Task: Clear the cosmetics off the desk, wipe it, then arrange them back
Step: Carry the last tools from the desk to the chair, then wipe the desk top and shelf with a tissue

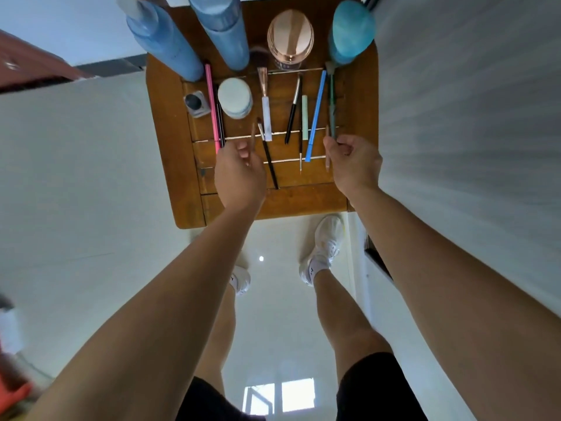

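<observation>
Wooden desk [359, 123] crowded with neat rows of cosmetics [235, 97], left hand [239, 173] pinching a thin brown pencil [253, 133], right hand [353, 165] pinching another pencil [327, 164]: likely clearing barely begun, or arranging almost finished.

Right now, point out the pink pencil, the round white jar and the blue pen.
pink pencil [212, 107], head view, middle of its shaft
round white jar [234, 95], head view, centre of its lid
blue pen [316, 115], head view, middle of its barrel
</observation>
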